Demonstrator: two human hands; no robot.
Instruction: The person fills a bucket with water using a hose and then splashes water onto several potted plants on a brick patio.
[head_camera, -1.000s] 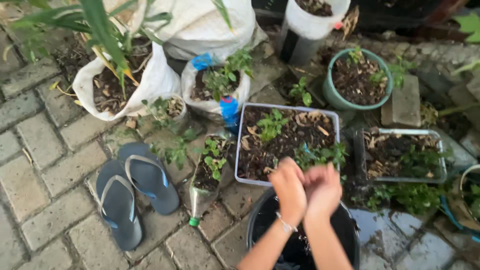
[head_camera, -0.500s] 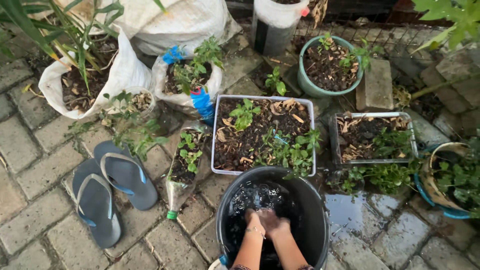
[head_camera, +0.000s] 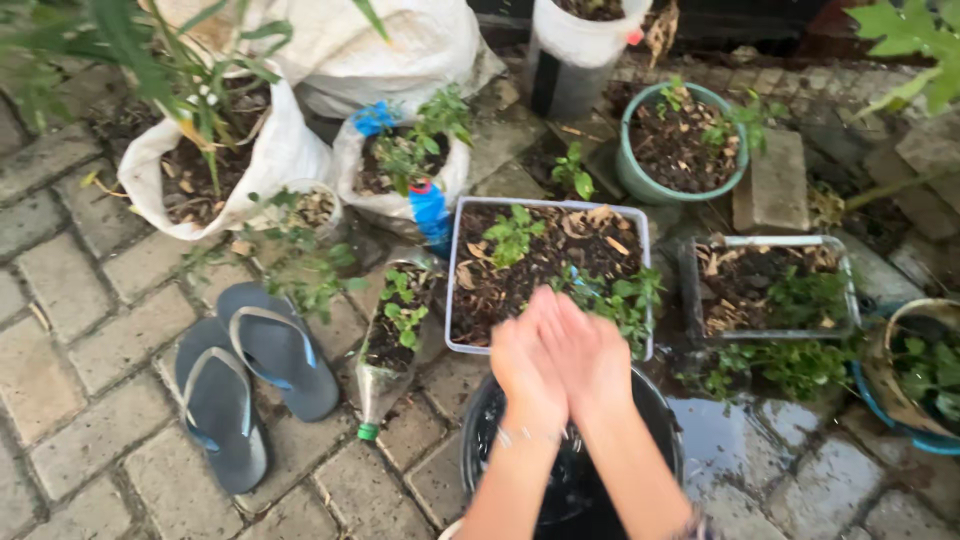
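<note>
My left hand (head_camera: 523, 368) and my right hand (head_camera: 592, 355) are raised side by side, edges touching, fingers stretched forward and slightly cupped. Nothing solid shows in them. They hover above the far rim of a black bucket (head_camera: 472, 432) that holds dark water (head_camera: 565, 478). The fingertips reach over the near edge of a rectangular pale planter (head_camera: 456, 300) filled with soil, dry leaves and small green seedlings. A thin bracelet sits on my left wrist.
A pair of grey-blue flip-flops (head_camera: 250, 375) lies on the brick paving at the left. A cut plastic bottle planter (head_camera: 395, 330), white soil sacks (head_camera: 280, 160), a green pot (head_camera: 640, 180), a clear tub (head_camera: 692, 290) and a loose brick (head_camera: 772, 185) surround the bucket. Wet paving (head_camera: 735, 440) lies to the right.
Both hands have come up out of the bucket's water, where they were half a second ago, and now hover joined above its far rim. The view shifted slightly.
</note>
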